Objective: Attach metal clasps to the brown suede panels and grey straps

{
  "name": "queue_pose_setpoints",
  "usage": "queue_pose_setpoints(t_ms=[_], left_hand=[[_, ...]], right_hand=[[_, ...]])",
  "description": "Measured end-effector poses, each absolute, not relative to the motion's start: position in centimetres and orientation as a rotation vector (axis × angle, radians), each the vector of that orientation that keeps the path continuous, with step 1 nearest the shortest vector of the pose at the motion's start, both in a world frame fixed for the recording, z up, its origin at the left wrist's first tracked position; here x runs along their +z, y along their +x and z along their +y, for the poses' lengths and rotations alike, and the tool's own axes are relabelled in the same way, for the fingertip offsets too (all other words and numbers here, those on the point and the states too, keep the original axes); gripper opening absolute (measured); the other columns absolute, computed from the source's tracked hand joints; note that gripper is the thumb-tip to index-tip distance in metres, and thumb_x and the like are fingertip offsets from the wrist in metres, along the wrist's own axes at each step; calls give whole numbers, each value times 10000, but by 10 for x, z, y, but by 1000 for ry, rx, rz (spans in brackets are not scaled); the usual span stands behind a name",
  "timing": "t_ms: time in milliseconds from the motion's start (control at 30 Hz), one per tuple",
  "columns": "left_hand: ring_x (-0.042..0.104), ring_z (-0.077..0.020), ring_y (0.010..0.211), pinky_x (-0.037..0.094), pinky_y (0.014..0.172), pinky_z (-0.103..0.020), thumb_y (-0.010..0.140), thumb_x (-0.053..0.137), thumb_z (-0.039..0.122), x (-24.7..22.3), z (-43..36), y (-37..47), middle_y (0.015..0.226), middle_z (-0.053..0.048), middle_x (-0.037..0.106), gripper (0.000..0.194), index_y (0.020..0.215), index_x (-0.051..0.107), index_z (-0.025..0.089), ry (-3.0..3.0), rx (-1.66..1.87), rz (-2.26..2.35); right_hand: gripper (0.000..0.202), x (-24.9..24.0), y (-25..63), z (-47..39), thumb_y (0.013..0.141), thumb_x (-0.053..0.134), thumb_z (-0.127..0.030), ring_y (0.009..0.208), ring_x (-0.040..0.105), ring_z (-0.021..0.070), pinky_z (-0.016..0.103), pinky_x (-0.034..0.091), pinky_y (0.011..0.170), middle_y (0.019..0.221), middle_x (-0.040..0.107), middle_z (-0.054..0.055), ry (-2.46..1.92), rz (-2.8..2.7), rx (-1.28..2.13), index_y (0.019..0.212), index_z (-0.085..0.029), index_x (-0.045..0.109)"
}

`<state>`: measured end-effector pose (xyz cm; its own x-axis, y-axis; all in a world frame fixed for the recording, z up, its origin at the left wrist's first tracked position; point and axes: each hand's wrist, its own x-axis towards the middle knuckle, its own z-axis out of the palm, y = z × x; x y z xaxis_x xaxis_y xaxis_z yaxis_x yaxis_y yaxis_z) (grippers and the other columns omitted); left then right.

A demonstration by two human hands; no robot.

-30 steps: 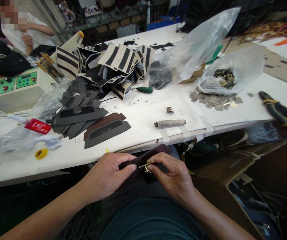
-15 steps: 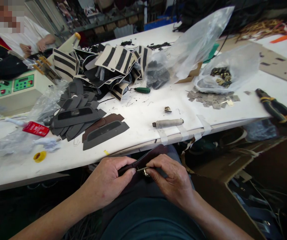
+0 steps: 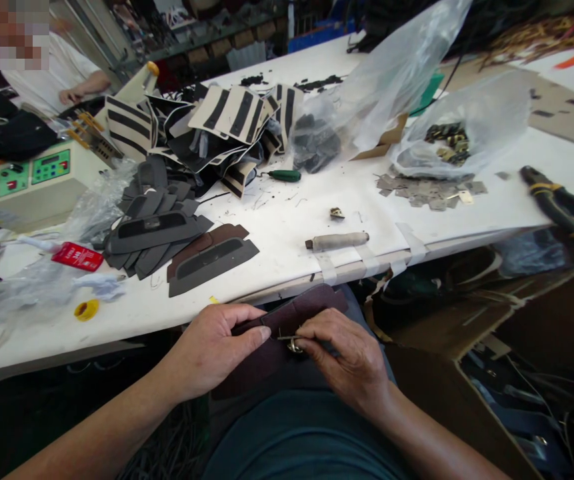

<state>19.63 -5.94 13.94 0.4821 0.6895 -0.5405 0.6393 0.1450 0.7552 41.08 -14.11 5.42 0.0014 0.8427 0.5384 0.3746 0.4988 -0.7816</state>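
Over my lap, below the table's front edge, my left hand (image 3: 219, 347) pinches a dark brown leather piece (image 3: 311, 305) between thumb and fingers. Close to it, my right hand (image 3: 344, 353) grips a small metal clasp (image 3: 294, 345) by its edge, with thin prongs pointing toward the leather. Whether the prongs touch the leather I cannot tell. On the table in front lie a cloth-wrapped tool (image 3: 337, 241) and another small metal clasp (image 3: 337, 213). Grey and brown cut pieces (image 3: 214, 265) lie to the left.
Striped pieces (image 3: 231, 113) are heaped at the back, near a green-handled tool (image 3: 285, 175). Metal plates (image 3: 427, 192) lie before a bag of clasps (image 3: 497, 127). Pliers (image 3: 561, 203) rest at the right; a red glue bottle (image 3: 77, 256) and a person (image 3: 61, 73) are at the left.
The brown leather has turned to show more of its face. My right hand has drawn the clasp slightly away from my left thumb. The other person's hands have shifted.
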Motion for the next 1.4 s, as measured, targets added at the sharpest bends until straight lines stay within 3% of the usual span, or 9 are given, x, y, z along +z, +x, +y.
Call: queue_pose_setpoints(t_ms=[633, 833, 967, 1167, 1400], left_hand=[[750, -173, 852, 527, 782, -266, 919, 585, 228, 157, -71, 214, 974, 37, 824, 311, 1117, 819, 283, 1933, 54, 1184], [742, -180, 879, 527, 805, -275, 919, 591, 226, 155, -74, 210, 996, 39, 813, 321, 1158, 797, 289, 1943, 67, 1161], [732, -188, 919, 527, 815, -260, 880, 694, 273, 152, -73, 208, 1026, 50, 800, 290, 1157, 773, 295, 1876, 49, 1152], [725, -171, 824, 523, 759, -245, 907, 710, 418, 150, -77, 210, 928, 62, 794, 225, 1081, 782, 295, 1912, 56, 1190], [728, -165, 723, 540, 678, -236, 881, 695, 361, 148, -80, 214, 851, 52, 796, 211, 1038, 796, 263, 2100, 76, 1207]], right_hand=[[89, 73, 413, -148, 946, 726, -125, 806, 680, 154, 289, 523, 755, 881, 743, 24, -1129, -1678, 422, 1004, -187, 700], [80, 71, 413, -147, 947, 721, -136, 763, 683, 158, 296, 531, 714, 849, 743, 20, -1150, -1642, 439, 976, -207, 698], [114, 64, 410, -148, 936, 733, -120, 787, 710, 167, 310, 553, 737, 876, 766, 30, -1118, -1565, 403, 1007, -207, 714], [104, 58, 405, -155, 910, 777, -151, 757, 716, 174, 311, 571, 702, 839, 769, 36, -1144, -1403, 405, 979, -213, 730], [35, 58, 409, -154, 935, 757, -186, 714, 702, 159, 291, 556, 660, 793, 758, 37, -1137, -1400, 432, 905, -202, 746]])
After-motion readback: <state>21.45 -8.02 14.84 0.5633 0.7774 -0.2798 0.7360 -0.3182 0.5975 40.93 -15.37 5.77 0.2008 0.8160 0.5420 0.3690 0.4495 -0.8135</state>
